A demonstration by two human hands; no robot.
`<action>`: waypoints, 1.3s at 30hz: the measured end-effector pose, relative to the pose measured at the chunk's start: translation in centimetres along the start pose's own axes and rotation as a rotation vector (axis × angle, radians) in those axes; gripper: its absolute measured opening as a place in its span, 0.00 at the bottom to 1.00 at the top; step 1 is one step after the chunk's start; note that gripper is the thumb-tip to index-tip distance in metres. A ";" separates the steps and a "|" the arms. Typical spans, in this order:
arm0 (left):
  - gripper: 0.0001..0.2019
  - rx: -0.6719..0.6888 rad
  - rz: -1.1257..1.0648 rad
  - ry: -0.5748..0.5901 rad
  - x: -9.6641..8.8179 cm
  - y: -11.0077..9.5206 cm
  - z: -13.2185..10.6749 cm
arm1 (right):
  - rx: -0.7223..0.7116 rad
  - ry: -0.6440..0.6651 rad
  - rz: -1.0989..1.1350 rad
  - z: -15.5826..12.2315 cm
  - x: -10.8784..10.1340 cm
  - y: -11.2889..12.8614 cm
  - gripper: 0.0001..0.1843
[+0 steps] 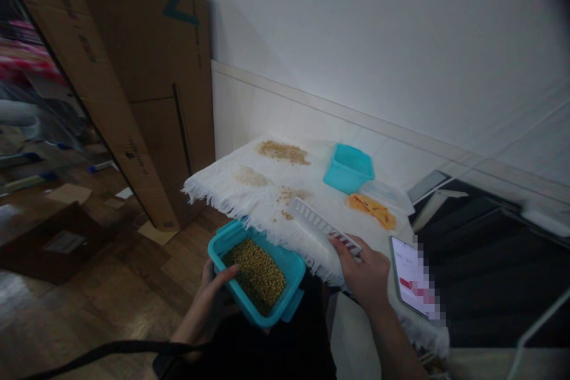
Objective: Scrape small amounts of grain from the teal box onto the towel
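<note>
My left hand point(214, 288) grips the side of a turquoise plastic container point(294, 273), its thumb over the rim. Inside lie many round yellowish-green beans point(258, 273). The container is tilted, just below the fringed table edge. My right hand point(363, 270) is closed on one end of a long white slotted plastic strip point(320, 219), whose far end reaches over the cloth. Close to that far end, a few loose beans point(286, 214) are scattered. A larger patch of pale beans or grains point(285, 152) is spread farther back, with a fine pale heap point(252, 176) nearer the left edge.
A white fringed cloth point(222, 181) covers the small table against the wall. On it stand a second turquoise container point(341, 181), an orange cloth point(371, 209) and a phone point(412, 279) at the right. A tall cardboard box point(155, 71) stands left; cardboard pieces point(57, 246) lie on the floor.
</note>
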State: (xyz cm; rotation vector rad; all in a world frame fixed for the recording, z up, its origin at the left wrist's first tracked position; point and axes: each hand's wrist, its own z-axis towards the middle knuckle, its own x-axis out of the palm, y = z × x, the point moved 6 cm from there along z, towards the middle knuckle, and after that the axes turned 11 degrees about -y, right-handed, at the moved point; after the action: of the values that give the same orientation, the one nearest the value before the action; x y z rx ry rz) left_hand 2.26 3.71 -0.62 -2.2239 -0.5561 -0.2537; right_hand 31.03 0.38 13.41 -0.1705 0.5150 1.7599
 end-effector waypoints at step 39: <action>0.38 0.043 0.021 -0.005 -0.2 -1.2 -0.7 | 0.099 0.220 0.100 -1.8 -2.2 1.3 0.23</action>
State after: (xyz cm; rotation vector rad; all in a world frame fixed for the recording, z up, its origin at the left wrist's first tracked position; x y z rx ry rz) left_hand 1.53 3.78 0.56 -2.1885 -0.5363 -0.2232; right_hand 30.07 -2.57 12.99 -0.2747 0.7803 1.8181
